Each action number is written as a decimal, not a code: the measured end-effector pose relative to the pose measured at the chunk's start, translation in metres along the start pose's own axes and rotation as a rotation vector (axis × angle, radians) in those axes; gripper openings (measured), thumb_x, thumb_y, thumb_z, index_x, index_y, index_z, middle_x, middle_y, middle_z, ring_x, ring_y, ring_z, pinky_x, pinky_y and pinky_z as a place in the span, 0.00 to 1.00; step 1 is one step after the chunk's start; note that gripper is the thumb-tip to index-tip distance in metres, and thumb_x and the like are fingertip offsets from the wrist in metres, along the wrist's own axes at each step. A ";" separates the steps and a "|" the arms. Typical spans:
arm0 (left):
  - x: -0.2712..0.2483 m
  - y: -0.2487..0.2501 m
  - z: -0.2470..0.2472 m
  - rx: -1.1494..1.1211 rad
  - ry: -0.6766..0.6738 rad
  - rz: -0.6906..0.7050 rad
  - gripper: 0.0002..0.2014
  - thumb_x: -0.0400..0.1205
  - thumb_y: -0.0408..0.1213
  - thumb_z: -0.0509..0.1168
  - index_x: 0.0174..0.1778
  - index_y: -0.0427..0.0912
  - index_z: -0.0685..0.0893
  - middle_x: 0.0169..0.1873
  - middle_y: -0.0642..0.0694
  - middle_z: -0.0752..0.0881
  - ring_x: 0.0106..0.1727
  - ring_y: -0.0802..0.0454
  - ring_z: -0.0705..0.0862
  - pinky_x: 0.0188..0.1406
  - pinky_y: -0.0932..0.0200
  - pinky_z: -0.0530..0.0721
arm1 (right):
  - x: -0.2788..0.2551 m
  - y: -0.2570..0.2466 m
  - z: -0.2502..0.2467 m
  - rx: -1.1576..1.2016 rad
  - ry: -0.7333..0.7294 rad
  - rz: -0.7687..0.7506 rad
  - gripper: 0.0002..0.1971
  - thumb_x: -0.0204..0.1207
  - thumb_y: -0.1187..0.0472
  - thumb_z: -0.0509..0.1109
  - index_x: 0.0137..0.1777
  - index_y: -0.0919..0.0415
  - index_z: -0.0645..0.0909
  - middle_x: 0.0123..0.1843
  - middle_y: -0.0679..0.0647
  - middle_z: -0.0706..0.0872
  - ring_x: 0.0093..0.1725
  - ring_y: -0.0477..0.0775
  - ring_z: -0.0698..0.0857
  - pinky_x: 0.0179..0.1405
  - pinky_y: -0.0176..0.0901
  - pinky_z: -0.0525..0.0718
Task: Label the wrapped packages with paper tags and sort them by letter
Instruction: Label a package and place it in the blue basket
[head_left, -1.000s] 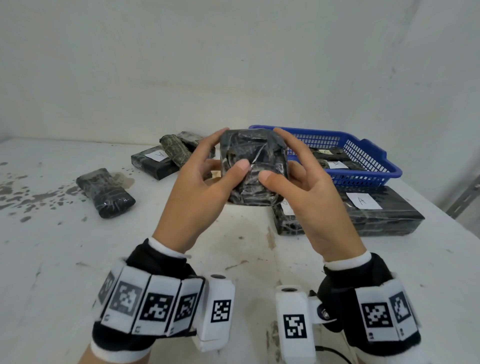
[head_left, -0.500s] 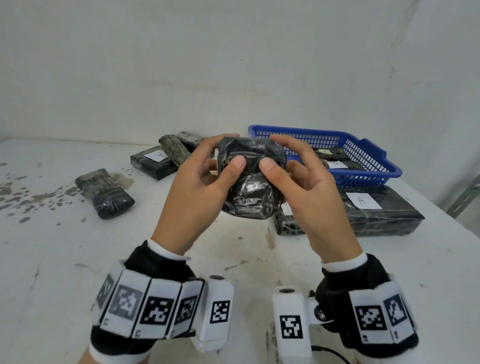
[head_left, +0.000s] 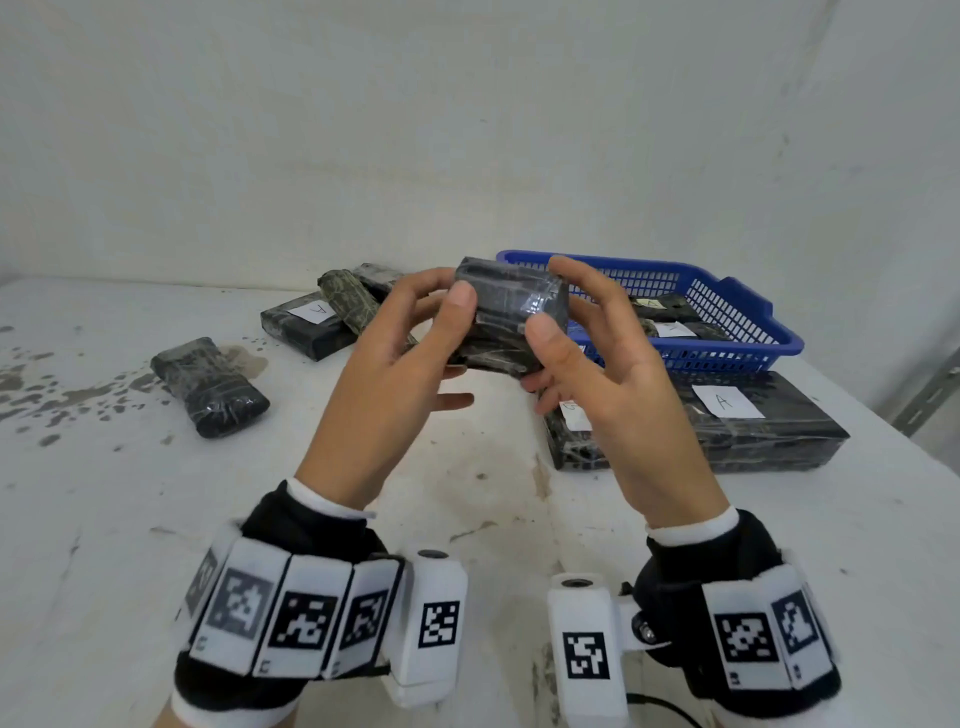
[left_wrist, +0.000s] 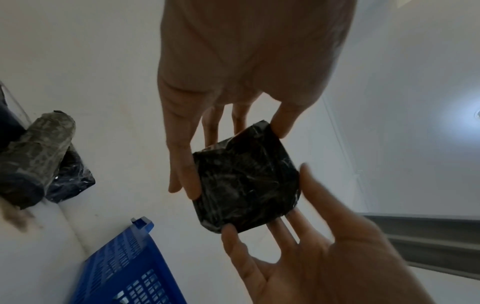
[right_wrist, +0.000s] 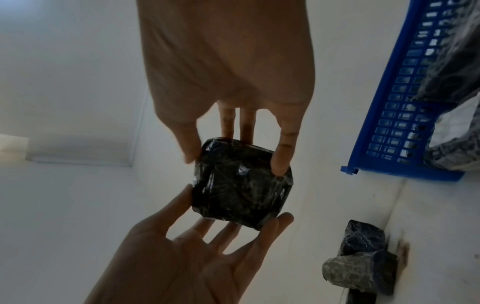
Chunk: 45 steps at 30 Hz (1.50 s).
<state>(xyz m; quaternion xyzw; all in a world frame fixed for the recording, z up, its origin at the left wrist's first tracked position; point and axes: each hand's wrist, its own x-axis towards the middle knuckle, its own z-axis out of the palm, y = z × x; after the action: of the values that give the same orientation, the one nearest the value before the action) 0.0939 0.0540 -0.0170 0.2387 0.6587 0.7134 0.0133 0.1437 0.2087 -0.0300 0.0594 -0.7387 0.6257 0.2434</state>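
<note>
You hold one package in the air.
Left hand and right hand pinch it by the fingertips; it seems untagged.
</note>
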 end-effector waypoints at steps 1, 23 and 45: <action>0.000 0.000 -0.001 -0.045 -0.007 -0.030 0.15 0.85 0.50 0.60 0.64 0.50 0.80 0.59 0.49 0.86 0.55 0.40 0.88 0.51 0.44 0.90 | 0.000 -0.001 0.001 -0.003 0.012 -0.008 0.28 0.74 0.45 0.74 0.75 0.43 0.75 0.71 0.45 0.84 0.40 0.50 0.89 0.44 0.42 0.87; 0.001 -0.004 -0.001 0.024 -0.015 0.075 0.15 0.75 0.48 0.72 0.55 0.48 0.83 0.62 0.54 0.85 0.63 0.57 0.85 0.61 0.46 0.85 | -0.002 -0.005 0.001 0.090 0.033 -0.052 0.13 0.72 0.51 0.73 0.55 0.52 0.81 0.43 0.37 0.91 0.41 0.61 0.83 0.47 0.49 0.87; 0.005 -0.009 -0.001 -0.026 -0.002 -0.061 0.21 0.79 0.39 0.73 0.65 0.62 0.79 0.54 0.44 0.89 0.54 0.48 0.89 0.58 0.42 0.87 | 0.000 -0.001 -0.001 0.168 -0.053 0.007 0.30 0.79 0.70 0.72 0.78 0.47 0.74 0.71 0.53 0.83 0.55 0.48 0.91 0.49 0.39 0.89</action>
<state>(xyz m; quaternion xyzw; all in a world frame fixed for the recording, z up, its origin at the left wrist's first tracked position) 0.0870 0.0558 -0.0239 0.2191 0.6564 0.7208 0.0385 0.1441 0.2099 -0.0289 0.0936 -0.6903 0.6844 0.2155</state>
